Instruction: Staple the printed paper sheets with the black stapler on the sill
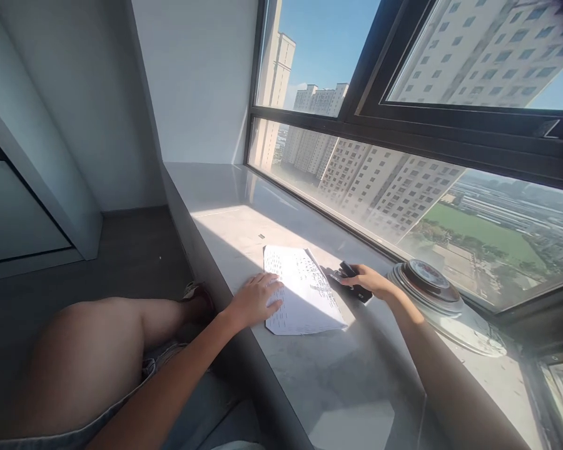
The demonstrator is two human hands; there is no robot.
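Printed paper sheets lie on the stone windowsill, partly in sunlight and partly in shadow. My left hand rests on their left edge, its fingers spread out and lying flat. Just beyond the right edge of the sheets, my right hand is closed around what looks like a black stapler with small pale lettering. Its middle is covered by my fingers, and its near end rests on or close to the sill.
Several stacked plates or dishes stand at the right, by the window glass. A tiny dark piece lies beyond the paper. The windowsill drops off at its left edge, beside my bent leg. Dark window frames border the far side.
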